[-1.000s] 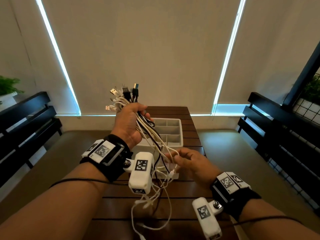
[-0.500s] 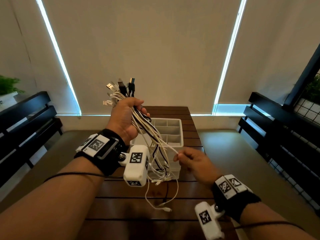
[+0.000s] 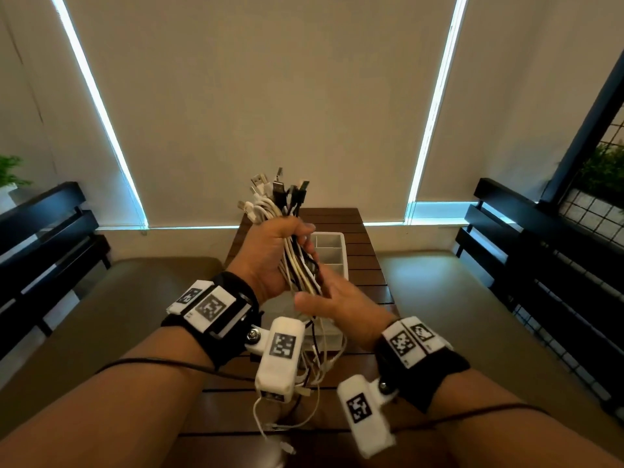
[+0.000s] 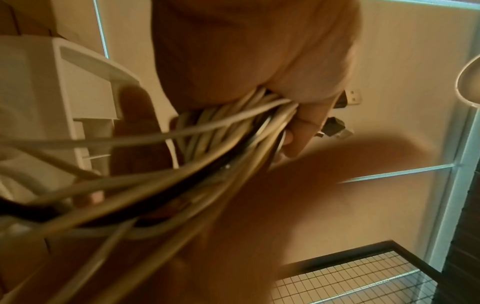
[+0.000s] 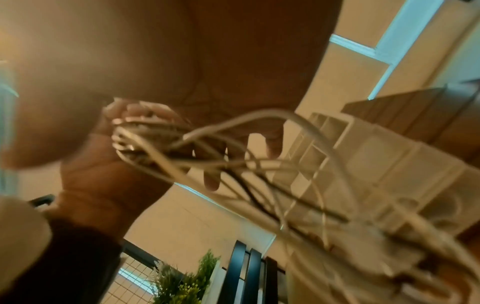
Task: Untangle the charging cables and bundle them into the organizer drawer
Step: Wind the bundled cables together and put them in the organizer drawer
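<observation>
My left hand (image 3: 270, 251) is raised over the table and grips a thick bundle of white and black charging cables (image 3: 297, 268). Their plug ends (image 3: 277, 194) fan out above the fist, and the loose tails (image 3: 314, 376) hang down to the table. My right hand (image 3: 337, 298) sits just below the left fist with fingers straight, touching the bundle from the right. The left wrist view shows the cables (image 4: 228, 127) squeezed in the left fingers. In the right wrist view the strands (image 5: 161, 139) pass under my relaxed right fingers (image 5: 210, 179). The white divided organizer drawer (image 3: 332, 251) stands behind the hands.
The organizer rests on a narrow dark wooden slat table (image 3: 368, 265). Black slatted benches stand at the left (image 3: 40, 231) and right (image 3: 540, 251). A wire grid with a plant (image 3: 604, 177) is at the far right. Closed blinds fill the wall ahead.
My right hand let go of the single white strand it was pinching and moved up and left to the bundle. My left hand shifted right with the cables.
</observation>
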